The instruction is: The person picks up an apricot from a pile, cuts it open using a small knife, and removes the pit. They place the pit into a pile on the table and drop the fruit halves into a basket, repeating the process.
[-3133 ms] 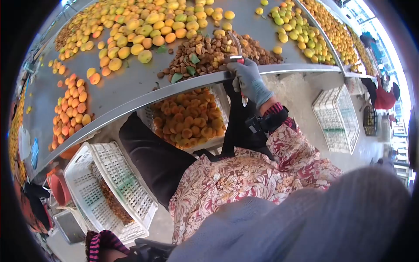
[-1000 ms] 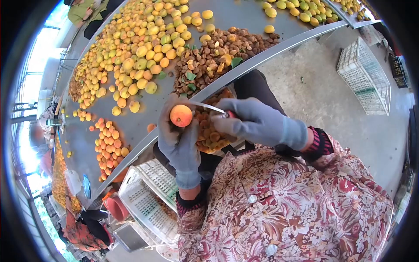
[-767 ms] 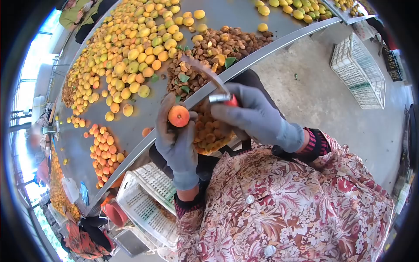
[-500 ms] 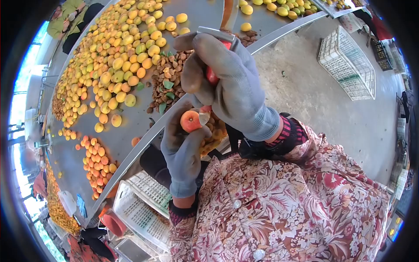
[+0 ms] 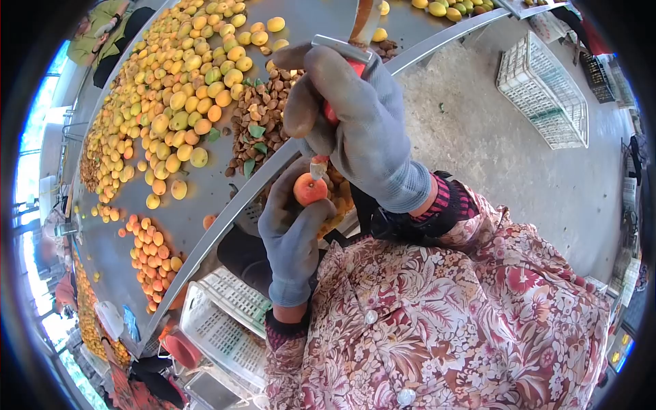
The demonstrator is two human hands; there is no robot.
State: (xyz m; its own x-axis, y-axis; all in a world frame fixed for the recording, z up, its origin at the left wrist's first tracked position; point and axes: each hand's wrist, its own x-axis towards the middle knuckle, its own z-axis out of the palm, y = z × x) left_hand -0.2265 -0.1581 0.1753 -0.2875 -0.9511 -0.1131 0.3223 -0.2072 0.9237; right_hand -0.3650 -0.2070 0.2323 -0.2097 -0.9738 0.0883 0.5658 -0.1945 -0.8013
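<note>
My left hand [image 5: 294, 232], in a grey-blue work glove with dirty fingers, holds a reddish-orange apricot [image 5: 310, 190] between thumb and fingers. Above it, my right hand [image 5: 365, 123], gloved alike, is closed around a red-handled knife [image 5: 364, 24]. A brown-stained blade rises from the metal collar at the handle's top. The small pale tip [image 5: 318, 167] at the tool's lower end touches or nearly touches the apricot's top. Yellow-orange fruit partly shows behind both hands, below the table's edge.
A metal table [image 5: 195, 229] bears heaps of yellow apricots [image 5: 179, 102], redder ones [image 5: 152, 256] and brown pits [image 5: 263, 113] with leaves. A raised metal rim runs along its edge. White crates stand below left [image 5: 219, 328] and on the floor at right [image 5: 543, 92]. Other people work at the left.
The apricot has shifted slightly right and up in my left hand and turned a little. The tool's small tip has moved from the fruit's right side to its top.
</note>
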